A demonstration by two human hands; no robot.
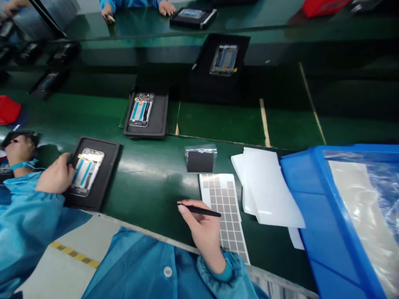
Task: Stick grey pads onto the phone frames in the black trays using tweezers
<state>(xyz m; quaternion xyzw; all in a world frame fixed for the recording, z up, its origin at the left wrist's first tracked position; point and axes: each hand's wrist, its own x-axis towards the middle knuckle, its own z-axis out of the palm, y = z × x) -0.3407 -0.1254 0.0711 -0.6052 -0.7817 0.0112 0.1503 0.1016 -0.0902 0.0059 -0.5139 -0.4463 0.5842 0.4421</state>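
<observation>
- Currently, black tweezer-like tool point(204, 211) is pinched in right hand point(204, 228), over left side of grey-sticker sheet point(229, 207).
- Opened phone point(85, 172) is seated in black tray point(107, 166); left hand point(54, 176) is placed at its left edge, grip can't be told.
- White sheets point(264, 182) are stacked beside blue bin point(311, 199).

No lettering can be read; no numbers either. Below the green workbench point(149, 174), hazard-striped tape point(75, 254) marks the floor point(98, 238).
</observation>
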